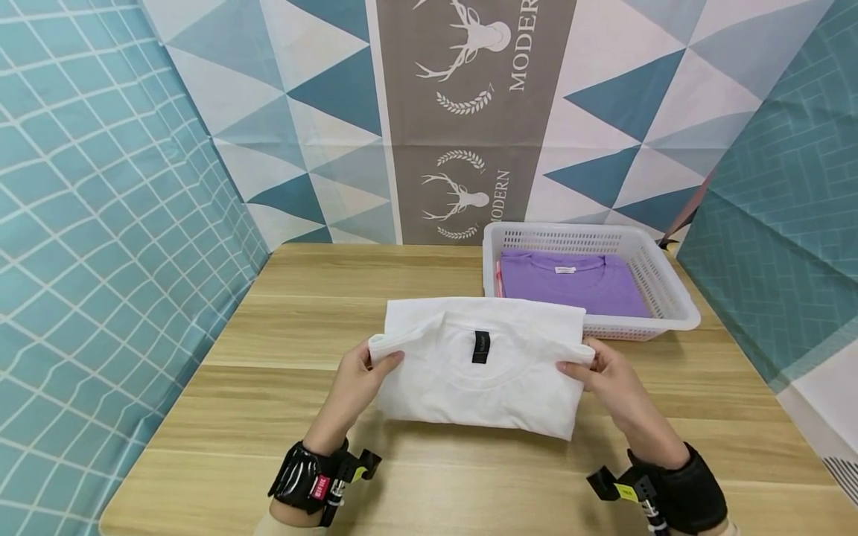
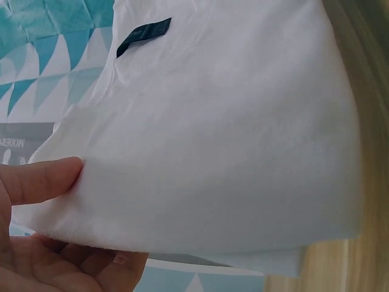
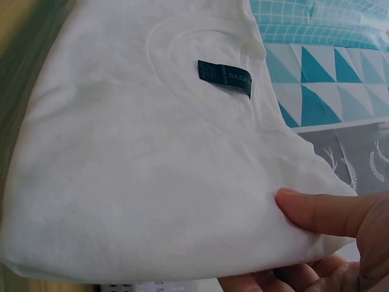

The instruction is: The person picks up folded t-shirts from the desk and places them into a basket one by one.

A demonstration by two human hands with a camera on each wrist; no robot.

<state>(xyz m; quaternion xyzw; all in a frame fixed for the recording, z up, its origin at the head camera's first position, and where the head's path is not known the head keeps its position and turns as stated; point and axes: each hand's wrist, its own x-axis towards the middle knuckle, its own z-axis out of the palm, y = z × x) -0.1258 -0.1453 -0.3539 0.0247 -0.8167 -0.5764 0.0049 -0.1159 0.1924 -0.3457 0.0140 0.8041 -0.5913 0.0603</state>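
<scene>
A folded white T-shirt (image 1: 429,387) with a black neck label (image 1: 480,347) is held up by both hands over the wooden table. My left hand (image 1: 362,376) pinches its left side, thumb on top and fingers underneath, as the left wrist view shows with the thumb (image 2: 48,179) flat on the cloth. On the opposite side, my right hand (image 1: 610,376) grips the shirt the same way; its thumb (image 3: 316,210) presses the upper face in the right wrist view. The shirt's neckline faces up, and its far edge overlaps the basket's near left corner in the head view.
A white plastic basket (image 1: 670,309) stands at the table's back right, holding a folded purple T-shirt (image 1: 570,286) and a sliver of something pink-red. The wooden table (image 1: 268,357) meets patterned cloth walls (image 1: 462,134) at the back and sides.
</scene>
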